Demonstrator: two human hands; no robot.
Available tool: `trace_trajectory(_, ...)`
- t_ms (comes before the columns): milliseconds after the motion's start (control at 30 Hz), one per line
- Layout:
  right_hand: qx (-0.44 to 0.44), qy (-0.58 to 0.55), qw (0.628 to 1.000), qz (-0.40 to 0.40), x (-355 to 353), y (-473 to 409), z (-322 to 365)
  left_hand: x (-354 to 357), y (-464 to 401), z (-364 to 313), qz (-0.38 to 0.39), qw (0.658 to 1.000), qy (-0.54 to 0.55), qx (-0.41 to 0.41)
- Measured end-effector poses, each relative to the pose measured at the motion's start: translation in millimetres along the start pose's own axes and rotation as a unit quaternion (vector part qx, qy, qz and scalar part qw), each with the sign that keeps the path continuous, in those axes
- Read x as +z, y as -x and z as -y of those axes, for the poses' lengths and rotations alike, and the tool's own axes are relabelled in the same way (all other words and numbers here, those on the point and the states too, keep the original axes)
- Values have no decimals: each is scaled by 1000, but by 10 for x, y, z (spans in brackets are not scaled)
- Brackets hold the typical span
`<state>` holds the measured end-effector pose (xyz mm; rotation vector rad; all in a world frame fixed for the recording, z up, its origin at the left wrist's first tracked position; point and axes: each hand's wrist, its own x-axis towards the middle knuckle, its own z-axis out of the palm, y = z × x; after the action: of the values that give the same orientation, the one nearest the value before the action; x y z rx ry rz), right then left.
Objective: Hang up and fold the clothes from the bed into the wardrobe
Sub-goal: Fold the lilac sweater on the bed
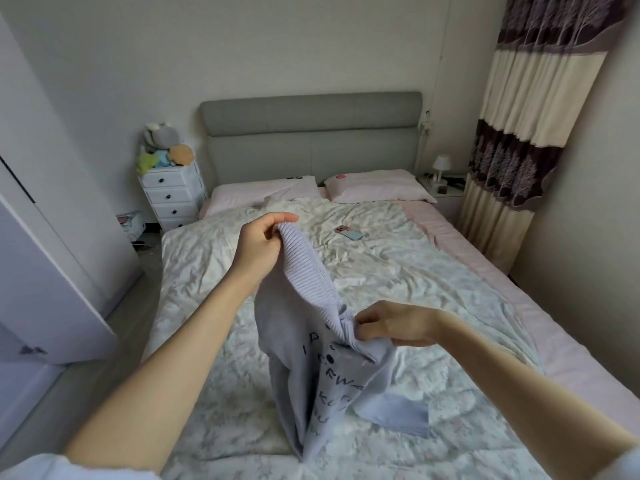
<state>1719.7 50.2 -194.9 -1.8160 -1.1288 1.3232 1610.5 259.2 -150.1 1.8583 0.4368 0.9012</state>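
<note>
Both hands lift the lilac sweater (311, 358) off the bed (398, 271): left hand (258, 244) pinches its ribbed hem at 11 o'clock, right hand (391, 323) pinches fabric at 3 o'clock. Next, probably spreading it flat to fold.

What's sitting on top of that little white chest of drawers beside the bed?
A heap of soft toys on the white drawers: a grey one above, green, blue and orange ones below. The drawer top beneath them is hidden.

We reach both bare arms forward. Our left hand (258, 242) is raised higher, fingers curled and pinching against the thumb. Our right hand (391, 322) sits lower and nearer, wrist bent, fingertips pinched leftward.
</note>
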Motion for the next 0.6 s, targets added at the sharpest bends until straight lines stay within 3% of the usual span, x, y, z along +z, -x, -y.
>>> trace_trajectory(133, -35, 64, 991, -114, -32, -18, 7, -122, 6, 28, -37, 999, -38, 8)
trace_trajectory(233, -92, -2, 966, -240, -170, -36, -31, -238, 19, 86, -55, 992, -108, 31)
trace_trajectory(333, -132, 59, 924, -354, -296, -46, 4, -333, 51, 163, -1, 977, -205, 55)
trace_trajectory(400, -149, 130, 888, -415, -366, -52, 25, -379, 50, 181, 36, 963, -264, 25)
trace_trajectory(500, -164, 185, 866, -435, -478, 20, 42, -466, 70, 165, 31, 963, -269, 6)
trace_trajectory(600, -136, 219, 886, -386, -600, 134, 10, -602, 144, 192, 107, 947, -303, 10)
